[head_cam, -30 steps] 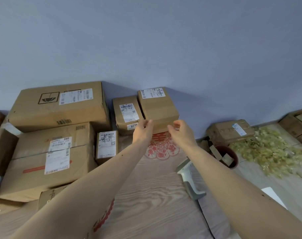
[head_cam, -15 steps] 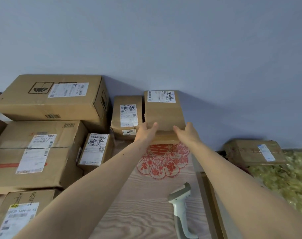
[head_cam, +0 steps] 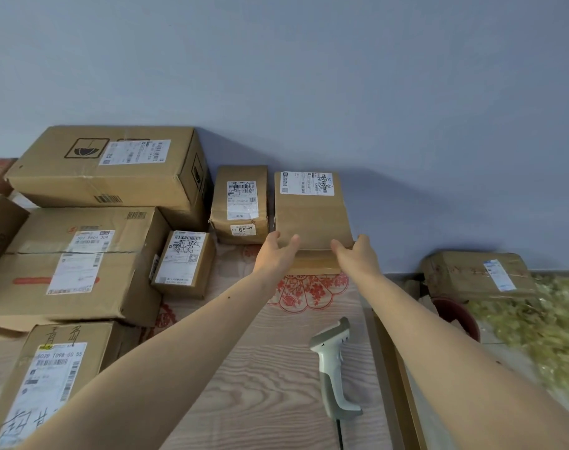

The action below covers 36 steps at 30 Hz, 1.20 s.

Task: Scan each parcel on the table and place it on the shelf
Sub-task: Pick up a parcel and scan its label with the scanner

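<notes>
While both arms reach to 12 o'clock, my left hand and right hand press parcel at near corners, fingers spread and straight against cardboard. Parcel sits on surface by wall, label up, just beside smaller box at its 9 o'clock. Scanner lies at 5 o'clock, untouched.

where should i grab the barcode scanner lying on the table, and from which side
Grip the barcode scanner by its handle, the long lower part that runs toward you, coming from above with the right hand, which is nearer. It lies flat on the wooden table with its head pointing away toward the boxes, and the space around the handle looks free, so fingers should be able to wrap it.
</notes>
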Tool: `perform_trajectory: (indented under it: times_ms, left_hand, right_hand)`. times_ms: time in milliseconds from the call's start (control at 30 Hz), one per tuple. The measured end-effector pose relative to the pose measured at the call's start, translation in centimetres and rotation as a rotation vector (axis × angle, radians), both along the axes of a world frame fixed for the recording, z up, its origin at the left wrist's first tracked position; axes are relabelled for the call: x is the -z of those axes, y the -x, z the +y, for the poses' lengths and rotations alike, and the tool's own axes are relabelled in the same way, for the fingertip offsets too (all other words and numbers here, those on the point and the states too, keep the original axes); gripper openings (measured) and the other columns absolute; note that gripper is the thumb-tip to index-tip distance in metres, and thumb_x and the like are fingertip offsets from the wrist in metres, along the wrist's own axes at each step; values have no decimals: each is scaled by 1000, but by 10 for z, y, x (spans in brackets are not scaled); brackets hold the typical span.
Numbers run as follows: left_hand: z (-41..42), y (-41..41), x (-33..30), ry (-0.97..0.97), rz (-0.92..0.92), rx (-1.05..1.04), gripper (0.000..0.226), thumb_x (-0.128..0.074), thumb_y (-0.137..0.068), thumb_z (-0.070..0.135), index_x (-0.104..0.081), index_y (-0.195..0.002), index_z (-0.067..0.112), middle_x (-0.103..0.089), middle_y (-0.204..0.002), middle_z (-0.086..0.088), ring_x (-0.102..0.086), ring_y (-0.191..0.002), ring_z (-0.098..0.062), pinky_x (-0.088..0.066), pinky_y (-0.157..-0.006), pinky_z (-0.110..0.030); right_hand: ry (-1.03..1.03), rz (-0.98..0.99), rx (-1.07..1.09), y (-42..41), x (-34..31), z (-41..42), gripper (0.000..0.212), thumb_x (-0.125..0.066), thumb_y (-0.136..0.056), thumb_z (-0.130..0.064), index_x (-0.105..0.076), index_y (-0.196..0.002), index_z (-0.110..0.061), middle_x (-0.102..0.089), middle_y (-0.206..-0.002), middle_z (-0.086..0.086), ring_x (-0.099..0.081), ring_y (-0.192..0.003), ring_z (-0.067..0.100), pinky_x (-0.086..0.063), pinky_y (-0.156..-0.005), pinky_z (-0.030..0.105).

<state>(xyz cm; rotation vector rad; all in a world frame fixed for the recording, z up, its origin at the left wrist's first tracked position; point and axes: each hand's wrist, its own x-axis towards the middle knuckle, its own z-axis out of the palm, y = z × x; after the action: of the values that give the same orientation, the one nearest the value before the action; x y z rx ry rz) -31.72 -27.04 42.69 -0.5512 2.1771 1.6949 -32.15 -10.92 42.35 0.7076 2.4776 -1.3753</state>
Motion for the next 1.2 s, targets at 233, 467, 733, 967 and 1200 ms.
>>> perform_trajectory:
  times_ms: [233, 467, 733, 967, 1200]
  left_hand:
    - [-1, -50, 4, -9, 4, 24, 71, -53, -96, 48, -24, -155, 21, -37, -154, 1, -40, -138, -21, -36, -106, -37]
    - [-4, -69, 3, 17, 2, 46, 69, -52, -96, 48, -26, -154, 21, -39, -153, 0, -42, -135, -22, -38, -106, -36]
    - [-9, -55, 9, 68, 36, 68, 70, -53, -89, 55, -36, -149, 23, -51, -143, 4, -53, -125, -22, -48, -102, -46]
    - [7, -87, 39, 40, -25, -182, 48, -54, -94, 40, -50, -132, 12, -58, -127, -3, -53, -102, -19, -40, -83, -31]
    - [29, -134, 77, -238, -492, -237, 47, -43, -101, 46, -55, -122, 5, -63, -95, -6, -61, -90, -24, -48, -84, -38]
  right_hand:
    - [18, 14, 55, -51, 0, -1, 66, -56, -98, -33, -24, -149, -7, -43, -147, 12, -45, -133, 31, -39, -100, 38]
    - [29, 65, 47, -88, 5, 3, 75, -61, -96, -36, -21, -154, -10, -34, -156, 9, -39, -140, 28, -36, -106, 37]
    - [-62, -43, 125, -153, 64, -3, 49, -81, -76, -42, -53, -101, -11, -55, -91, -2, -54, -77, 11, -36, -56, 22]
    - [-16, -142, 83, -165, 90, -12, 57, -87, -65, -49, -54, -98, -16, -60, -90, -6, -62, -87, 15, -48, -71, 30]
    - [38, -191, 40, -171, 109, -14, 50, -89, -68, -34, -53, -99, -19, -65, -97, -5, -63, -91, 17, -48, -78, 32]
